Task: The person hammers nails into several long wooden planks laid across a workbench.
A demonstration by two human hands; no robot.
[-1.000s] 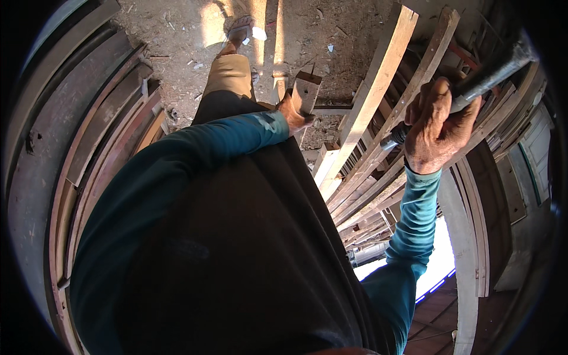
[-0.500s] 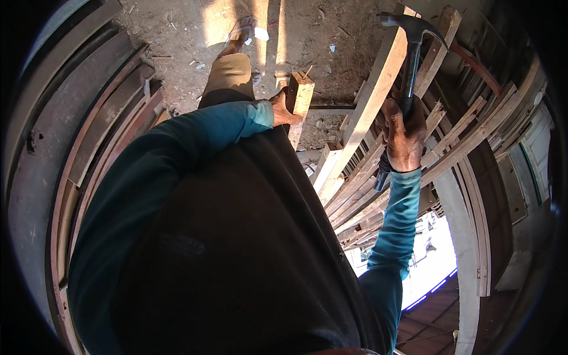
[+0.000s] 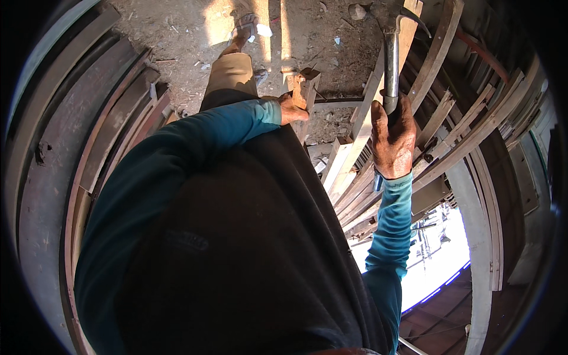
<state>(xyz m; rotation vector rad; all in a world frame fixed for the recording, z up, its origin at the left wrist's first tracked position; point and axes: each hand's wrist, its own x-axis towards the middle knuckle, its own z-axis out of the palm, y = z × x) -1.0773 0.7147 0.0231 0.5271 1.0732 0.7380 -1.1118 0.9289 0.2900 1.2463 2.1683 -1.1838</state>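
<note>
My right hand [image 3: 393, 139] is wrapped round the grip of a claw hammer [image 3: 391, 62], raised on the right with its head up near the top edge and its claw pointing right. At the middle, my left hand [image 3: 292, 110] is closed on the near side of a wooden post [image 3: 304, 87], just beyond my dark shirt front. The post's end faces up toward me and has a dark, uneven patch. Some of my left fingers are hidden behind the wood.
Long wooden boards [image 3: 355, 142] lean and fan out on the right, near the hammer. More curved-looking planks [image 3: 77, 142] are stacked along the left. My sandalled foot [image 3: 244, 26] stands on a dirt floor [image 3: 177, 35] strewn with scraps.
My right hand and the hammer have moved left, and the hammer's head sits higher in view. The post has turned and tilted in my left hand; the nail on its end no longer shows clearly.
</note>
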